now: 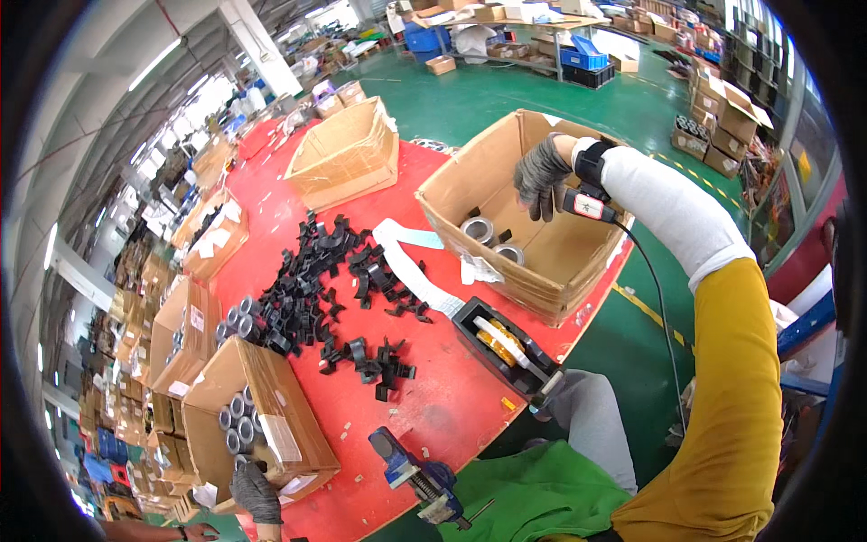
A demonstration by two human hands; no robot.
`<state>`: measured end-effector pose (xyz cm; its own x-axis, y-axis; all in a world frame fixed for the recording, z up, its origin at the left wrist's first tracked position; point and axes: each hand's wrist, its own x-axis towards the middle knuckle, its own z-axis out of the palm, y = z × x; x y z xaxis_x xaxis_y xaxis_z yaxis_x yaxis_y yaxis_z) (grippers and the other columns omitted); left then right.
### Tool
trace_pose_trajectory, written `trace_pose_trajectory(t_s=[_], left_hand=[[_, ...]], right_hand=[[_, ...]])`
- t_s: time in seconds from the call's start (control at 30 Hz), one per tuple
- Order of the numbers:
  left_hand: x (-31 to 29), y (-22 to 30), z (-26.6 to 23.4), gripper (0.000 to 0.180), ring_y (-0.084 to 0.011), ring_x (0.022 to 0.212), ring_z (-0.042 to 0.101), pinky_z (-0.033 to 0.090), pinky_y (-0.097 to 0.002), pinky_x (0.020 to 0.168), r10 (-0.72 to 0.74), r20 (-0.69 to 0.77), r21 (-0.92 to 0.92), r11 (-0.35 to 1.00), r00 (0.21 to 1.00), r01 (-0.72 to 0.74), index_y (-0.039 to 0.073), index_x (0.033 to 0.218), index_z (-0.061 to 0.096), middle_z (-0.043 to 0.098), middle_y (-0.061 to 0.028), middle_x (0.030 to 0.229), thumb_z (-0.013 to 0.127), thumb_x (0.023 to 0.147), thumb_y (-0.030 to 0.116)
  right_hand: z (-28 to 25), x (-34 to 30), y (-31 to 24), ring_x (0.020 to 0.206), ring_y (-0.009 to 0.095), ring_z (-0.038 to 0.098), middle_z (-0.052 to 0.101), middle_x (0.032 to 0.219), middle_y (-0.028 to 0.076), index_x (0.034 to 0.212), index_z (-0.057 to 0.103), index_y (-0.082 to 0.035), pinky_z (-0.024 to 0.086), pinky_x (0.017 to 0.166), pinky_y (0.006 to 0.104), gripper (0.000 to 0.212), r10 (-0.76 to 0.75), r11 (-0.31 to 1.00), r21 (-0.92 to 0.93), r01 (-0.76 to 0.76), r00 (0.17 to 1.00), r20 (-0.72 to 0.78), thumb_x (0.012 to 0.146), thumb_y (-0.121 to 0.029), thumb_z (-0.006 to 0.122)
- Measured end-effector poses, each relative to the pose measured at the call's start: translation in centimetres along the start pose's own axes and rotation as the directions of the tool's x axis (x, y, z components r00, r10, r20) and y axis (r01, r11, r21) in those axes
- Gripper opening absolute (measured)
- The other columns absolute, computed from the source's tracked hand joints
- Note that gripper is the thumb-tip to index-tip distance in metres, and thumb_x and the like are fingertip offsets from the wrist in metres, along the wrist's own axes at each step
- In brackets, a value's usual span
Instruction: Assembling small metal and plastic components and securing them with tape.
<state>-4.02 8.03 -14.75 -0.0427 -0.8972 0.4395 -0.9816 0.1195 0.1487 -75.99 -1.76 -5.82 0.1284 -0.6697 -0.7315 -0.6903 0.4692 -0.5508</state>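
My left hand point(256, 495), in a grey glove, reaches over the near edge of an open cardboard box point(293, 425) at the lower left. Inside lie several grey metal rings point(239, 425), the nearest right by my fingertips. Whether I grip one is hard to see. My right hand point(540, 176), gloved too, hangs over a larger cardboard box point(533, 294) with its fingers loosely apart and no object visible in them. On that box's floor are two metal rings point(478, 229) and small black pieces. A cabled device point(589, 206) is strapped at my right wrist.
Curved black clips point(316, 271) lie heaped across the red table point(433, 415). A tape dispenser point(506, 343) with a label strip and a blue vise point(420, 479) stand along the near edge. Another box point(348, 167) sits farther back. Another person's hand point(199, 533) shows at bottom left.
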Motion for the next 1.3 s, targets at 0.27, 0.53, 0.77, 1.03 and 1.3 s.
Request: trace_pose_trajectory(t_s=[0.27, 0.53, 0.77, 1.03, 1.3], left_hand=[[-2.3, -3.6, 0.9, 0.016, -0.0344, 0.073, 0.056, 0.043, -0.0444, 0.063, 0.113, -0.005, 0.127, 0.986, 0.994, -0.112, 0.006, 0.077, 0.061, 0.06, -0.0157, 0.079, 0.049, 0.082, 0.015], [1.5, 4.0, -2.4, 0.028, -0.032, 0.074, 0.064, 0.045, -0.0484, 0.062, -0.059, 0.364, 0.314, 0.947, 0.93, -0.063, 0.017, 0.093, 0.063, 0.066, -0.0129, 0.079, 0.039, 0.09, 0.031], [1.2, 3.5, -2.6, 0.027, -0.0333, 0.076, 0.065, 0.048, -0.0482, 0.061, 0.072, 0.385, 0.346, 0.913, 0.92, -0.216, 0.018, 0.097, 0.06, 0.066, -0.0155, 0.085, 0.037, 0.092, 0.03], [2.9, -6.6, 1.1, 0.036, -0.0256, 0.105, 0.057, 0.047, -0.04, 0.082, 0.394, 0.227, -0.194, 0.915, 0.891, -0.355, 0.012, 0.109, 0.059, 0.06, -0.0106, 0.114, 0.045, 0.089, 0.038], [8.5, 2.0, -4.3, 0.048, -0.0349, 0.114, 0.049, 0.038, -0.0561, 0.087, -0.383, 0.56, -0.828, -0.304, 0.735, 0.472, 0.006, 0.121, 0.046, 0.05, -0.0143, 0.128, 0.035, 0.094, 0.043]], right_hand=[[-0.2, -0.9, 5.1, 0.078, 0.022, 0.065, 0.064, 0.092, 0.012, 0.104, 0.057, -0.003, 0.052, 0.063, 0.029, 0.027, -0.768, 0.592, -0.201, 0.78, 0.471, -0.434, 0.084, -0.021, 0.062], [2.4, 5.0, -2.0, 0.088, 0.02, 0.061, 0.064, 0.097, 0.014, 0.109, 0.059, -0.004, 0.049, 0.079, 0.0312, 0.035, -0.696, 0.709, -0.353, 0.61, 0.529, -0.485, 0.086, -0.029, 0.064], [12.1, -2.7, 4.9, 0.071, 0.014, 0.062, 0.066, 0.087, 0.007, 0.098, 0.063, -0.003, 0.051, 0.065, 0.0266, 0.026, -0.518, 0.718, 0.089, 0.691, 0.615, -0.595, 0.091, -0.027, 0.059], [10.0, 2.0, 6.3, 0.06, 0.008, 0.054, 0.058, 0.077, 0.002, 0.097, 0.055, -0.006, 0.043, 0.053, 0.023, 0.031, -0.483, 0.735, 0.022, 0.678, 0.545, -0.686, 0.088, -0.036, 0.06], [11.1, -0.5, 5.6, 0.058, 0.009, 0.055, 0.059, 0.075, 0.001, 0.089, 0.055, -0.009, 0.042, 0.052, 0.0227, 0.024, -0.404, 0.729, 0.091, 0.678, 0.534, -0.743, 0.088, -0.033, 0.059]])
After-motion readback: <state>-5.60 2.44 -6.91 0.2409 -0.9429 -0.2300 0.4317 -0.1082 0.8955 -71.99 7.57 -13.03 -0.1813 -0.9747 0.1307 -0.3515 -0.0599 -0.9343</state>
